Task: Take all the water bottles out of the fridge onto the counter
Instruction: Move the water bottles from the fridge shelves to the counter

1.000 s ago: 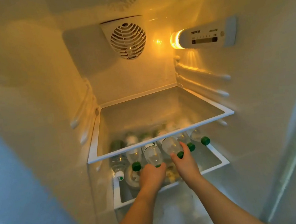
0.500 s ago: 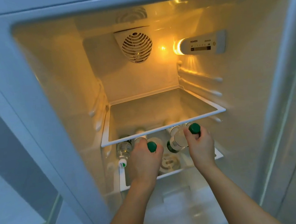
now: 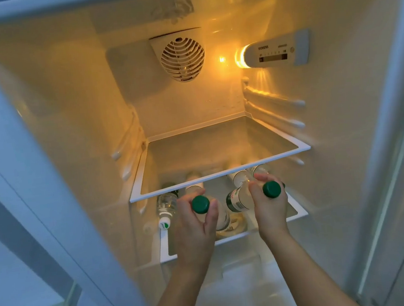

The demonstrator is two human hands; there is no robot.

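Both bottles drawn nearer since prior frame | my left hand point(image 3: 198, 223) grips green-capped bottle point(image 3: 200, 204), right hand point(image 3: 270, 204) grips second bottle point(image 3: 271, 189) | caps point toward me, clear of upper shelf point(image 3: 222, 174)

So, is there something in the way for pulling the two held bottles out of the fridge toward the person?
Nothing visible blocks them. The left hand and right hand each grip a bottle by its neck, green caps toward the person. The upper shelf edge runs just above them. The counter is out of view.
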